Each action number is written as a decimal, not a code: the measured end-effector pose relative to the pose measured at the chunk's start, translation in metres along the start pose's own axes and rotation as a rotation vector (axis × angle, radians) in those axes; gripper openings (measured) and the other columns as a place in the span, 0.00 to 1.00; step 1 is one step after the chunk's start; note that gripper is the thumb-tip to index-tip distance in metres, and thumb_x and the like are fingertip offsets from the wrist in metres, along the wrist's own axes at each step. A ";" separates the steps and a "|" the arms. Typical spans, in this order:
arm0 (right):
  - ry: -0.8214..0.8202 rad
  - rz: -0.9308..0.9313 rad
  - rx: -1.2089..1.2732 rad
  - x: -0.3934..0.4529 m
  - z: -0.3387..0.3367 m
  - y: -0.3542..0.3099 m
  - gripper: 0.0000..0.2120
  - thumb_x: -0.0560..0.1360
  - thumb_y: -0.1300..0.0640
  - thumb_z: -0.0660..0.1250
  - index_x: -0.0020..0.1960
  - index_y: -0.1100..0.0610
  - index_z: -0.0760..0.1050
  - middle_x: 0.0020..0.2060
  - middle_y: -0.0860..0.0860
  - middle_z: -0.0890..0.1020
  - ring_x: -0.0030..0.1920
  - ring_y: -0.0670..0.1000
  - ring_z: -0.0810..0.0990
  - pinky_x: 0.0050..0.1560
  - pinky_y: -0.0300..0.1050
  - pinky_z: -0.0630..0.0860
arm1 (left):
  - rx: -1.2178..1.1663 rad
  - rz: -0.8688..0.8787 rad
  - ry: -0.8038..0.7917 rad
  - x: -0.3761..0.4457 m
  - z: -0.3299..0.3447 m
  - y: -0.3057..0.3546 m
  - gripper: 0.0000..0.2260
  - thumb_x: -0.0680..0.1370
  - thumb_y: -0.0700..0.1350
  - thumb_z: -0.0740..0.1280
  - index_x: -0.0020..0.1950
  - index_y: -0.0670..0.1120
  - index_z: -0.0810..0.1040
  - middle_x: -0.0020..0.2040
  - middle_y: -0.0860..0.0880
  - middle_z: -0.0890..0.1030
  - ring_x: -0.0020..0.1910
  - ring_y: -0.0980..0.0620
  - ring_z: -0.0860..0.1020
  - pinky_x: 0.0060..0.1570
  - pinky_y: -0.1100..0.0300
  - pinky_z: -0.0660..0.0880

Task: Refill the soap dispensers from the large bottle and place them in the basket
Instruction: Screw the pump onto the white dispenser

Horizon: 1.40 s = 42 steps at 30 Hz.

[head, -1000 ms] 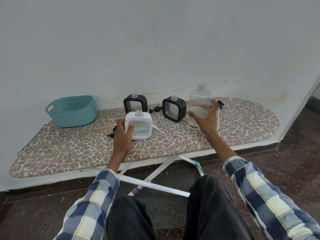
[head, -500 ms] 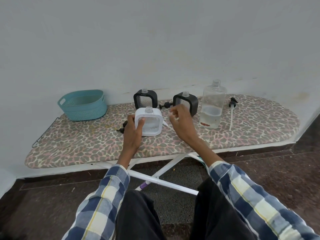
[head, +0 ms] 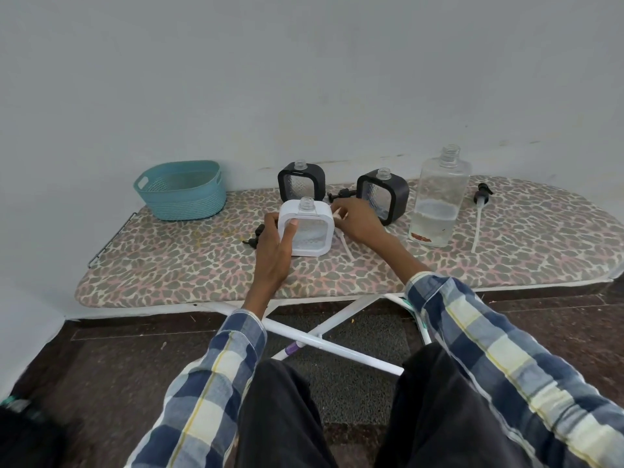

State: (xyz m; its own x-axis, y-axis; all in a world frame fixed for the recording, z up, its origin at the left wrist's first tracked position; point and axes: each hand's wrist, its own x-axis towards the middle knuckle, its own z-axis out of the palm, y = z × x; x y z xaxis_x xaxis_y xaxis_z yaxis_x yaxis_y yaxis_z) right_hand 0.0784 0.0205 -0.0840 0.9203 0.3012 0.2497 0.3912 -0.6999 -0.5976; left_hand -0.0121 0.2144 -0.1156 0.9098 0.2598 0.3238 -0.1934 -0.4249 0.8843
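Note:
A white square soap dispenser [head: 312, 231] stands uncapped on the ironing board [head: 189, 268]; my left hand [head: 275, 246] grips its left side, thumb on the front. My right hand [head: 359, 219] is just right of it, fingers curled round a white pump [head: 344, 243] whose tube lies on the board. Two black square dispensers [head: 301, 182] [head: 383, 194] stand uncapped behind. The large clear bottle [head: 439, 201], uncapped and about a third full, stands to the right. A teal basket [head: 182, 190] sits at the far left.
A black pump with a white tube [head: 481, 211] lies right of the large bottle. Another black pump [head: 341, 194] lies between the black dispensers, and one [head: 255, 235] behind my left hand. The wall runs directly behind the board. The board's white legs [head: 324, 339] cross above my knees.
My right hand let go of the large bottle, which now stands on the board, and moved left to the white pump beside the white dispenser. My left hand kept its hold.

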 end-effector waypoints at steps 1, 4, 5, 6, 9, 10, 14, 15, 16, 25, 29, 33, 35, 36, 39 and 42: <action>0.068 -0.003 0.046 -0.002 -0.004 0.000 0.07 0.80 0.58 0.72 0.57 0.56 0.85 0.48 0.52 0.85 0.47 0.51 0.82 0.48 0.45 0.76 | -0.001 0.003 -0.002 0.000 0.000 0.000 0.18 0.83 0.60 0.61 0.62 0.47 0.72 0.54 0.51 0.81 0.52 0.54 0.81 0.48 0.58 0.74; 0.244 -0.040 0.179 -0.002 -0.021 -0.007 0.06 0.82 0.55 0.70 0.56 0.54 0.84 0.47 0.47 0.84 0.46 0.47 0.82 0.51 0.42 0.79 | -0.002 0.003 -0.005 -0.001 0.000 0.001 0.17 0.83 0.59 0.61 0.62 0.47 0.72 0.52 0.53 0.80 0.48 0.60 0.79 0.45 0.64 0.72; 0.294 -0.051 0.231 -0.001 -0.028 -0.011 0.06 0.83 0.54 0.70 0.57 0.54 0.83 0.48 0.47 0.85 0.46 0.46 0.83 0.51 0.41 0.80 | -0.003 0.003 -0.007 0.000 -0.001 0.001 0.18 0.83 0.60 0.61 0.62 0.47 0.72 0.52 0.54 0.80 0.47 0.62 0.79 0.44 0.66 0.72; 0.347 -0.060 0.290 0.001 -0.036 -0.015 0.07 0.83 0.52 0.70 0.57 0.53 0.83 0.48 0.47 0.85 0.46 0.45 0.84 0.50 0.40 0.80 | -0.006 0.005 -0.009 0.000 -0.001 0.000 0.18 0.83 0.60 0.61 0.62 0.47 0.72 0.52 0.54 0.80 0.47 0.64 0.78 0.44 0.68 0.71; 0.468 -0.038 0.495 0.007 -0.052 -0.028 0.05 0.82 0.50 0.71 0.55 0.50 0.83 0.45 0.46 0.87 0.45 0.45 0.85 0.50 0.44 0.83 | -0.014 0.009 -0.016 0.000 -0.001 0.000 0.19 0.83 0.60 0.61 0.62 0.46 0.72 0.53 0.54 0.81 0.47 0.68 0.78 0.44 0.72 0.71; 0.491 -0.011 0.570 0.008 -0.054 -0.031 0.04 0.81 0.49 0.71 0.54 0.48 0.83 0.44 0.45 0.87 0.44 0.45 0.85 0.52 0.47 0.84 | -0.015 0.007 -0.014 0.000 -0.001 0.000 0.19 0.83 0.60 0.61 0.63 0.46 0.72 0.53 0.54 0.81 0.47 0.67 0.79 0.44 0.72 0.71; 0.564 0.075 0.827 0.010 -0.051 -0.039 0.07 0.81 0.52 0.74 0.56 0.53 0.83 0.46 0.48 0.88 0.43 0.45 0.87 0.53 0.49 0.86 | -0.021 0.003 -0.013 0.000 -0.001 0.000 0.19 0.83 0.60 0.62 0.63 0.46 0.72 0.54 0.54 0.81 0.48 0.66 0.79 0.44 0.72 0.72; 0.580 0.090 0.870 0.010 -0.049 -0.040 0.09 0.81 0.53 0.74 0.57 0.56 0.83 0.47 0.50 0.88 0.43 0.45 0.87 0.52 0.48 0.86 | -0.019 0.007 -0.013 0.000 -0.001 -0.001 0.19 0.83 0.60 0.62 0.62 0.46 0.72 0.53 0.54 0.81 0.48 0.67 0.79 0.44 0.72 0.72; 0.595 0.101 0.905 0.009 -0.047 -0.040 0.10 0.80 0.53 0.75 0.58 0.58 0.82 0.47 0.52 0.88 0.44 0.45 0.87 0.52 0.47 0.86 | -0.016 0.009 -0.012 0.000 -0.001 -0.001 0.19 0.83 0.60 0.62 0.62 0.46 0.72 0.53 0.54 0.81 0.47 0.67 0.79 0.44 0.72 0.72; 0.639 0.013 0.713 -0.002 -0.043 -0.056 0.09 0.79 0.53 0.76 0.56 0.54 0.81 0.54 0.43 0.86 0.47 0.48 0.87 0.51 0.43 0.83 | -0.001 0.018 -0.004 0.003 0.000 -0.005 0.21 0.82 0.61 0.62 0.64 0.45 0.72 0.53 0.54 0.81 0.48 0.65 0.80 0.46 0.66 0.75; 0.557 -0.129 0.633 -0.011 -0.041 -0.066 0.11 0.78 0.55 0.77 0.55 0.57 0.77 0.52 0.45 0.85 0.46 0.44 0.85 0.50 0.36 0.81 | -0.005 0.025 0.005 0.003 0.000 -0.005 0.22 0.81 0.64 0.62 0.62 0.46 0.72 0.52 0.53 0.81 0.49 0.59 0.80 0.47 0.63 0.76; 0.427 -0.210 0.609 -0.023 -0.026 -0.069 0.17 0.75 0.61 0.79 0.55 0.57 0.72 0.50 0.47 0.84 0.50 0.45 0.86 0.52 0.39 0.83 | -0.001 0.012 0.011 0.003 0.000 -0.005 0.20 0.82 0.62 0.63 0.62 0.46 0.72 0.52 0.52 0.82 0.51 0.53 0.81 0.51 0.52 0.77; 0.372 -0.197 0.625 -0.026 -0.014 -0.064 0.20 0.74 0.62 0.80 0.57 0.58 0.71 0.51 0.49 0.84 0.52 0.45 0.87 0.53 0.40 0.84 | -0.003 0.003 0.009 0.002 0.000 -0.004 0.21 0.83 0.63 0.62 0.62 0.46 0.72 0.52 0.52 0.82 0.52 0.53 0.81 0.52 0.50 0.78; 0.343 -0.186 0.628 -0.026 -0.008 -0.061 0.22 0.74 0.62 0.81 0.58 0.58 0.70 0.52 0.51 0.85 0.53 0.46 0.86 0.55 0.42 0.84 | 0.000 0.005 0.009 0.001 0.000 -0.004 0.21 0.83 0.63 0.62 0.62 0.46 0.72 0.52 0.52 0.81 0.51 0.54 0.81 0.52 0.50 0.77; 0.273 -0.173 0.607 -0.026 0.003 -0.055 0.25 0.75 0.61 0.80 0.66 0.58 0.71 0.55 0.52 0.85 0.55 0.47 0.85 0.59 0.41 0.82 | 0.016 0.014 0.011 0.000 -0.001 -0.003 0.23 0.83 0.65 0.61 0.63 0.46 0.71 0.51 0.52 0.81 0.49 0.53 0.81 0.52 0.46 0.78; 0.241 -0.171 0.548 -0.022 0.003 -0.054 0.23 0.76 0.63 0.78 0.69 0.58 0.76 0.56 0.52 0.84 0.55 0.46 0.84 0.63 0.41 0.81 | 0.022 0.009 0.006 0.000 -0.001 -0.003 0.25 0.81 0.68 0.60 0.64 0.47 0.71 0.53 0.52 0.81 0.52 0.53 0.82 0.54 0.45 0.79</action>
State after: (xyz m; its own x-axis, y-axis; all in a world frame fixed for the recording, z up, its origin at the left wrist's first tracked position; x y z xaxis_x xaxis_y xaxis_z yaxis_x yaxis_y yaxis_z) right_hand 0.0371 0.0537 -0.0598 0.8450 0.1802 0.5035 0.5327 -0.2013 -0.8220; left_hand -0.0113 0.2165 -0.1180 0.9059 0.2605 0.3338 -0.1937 -0.4460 0.8738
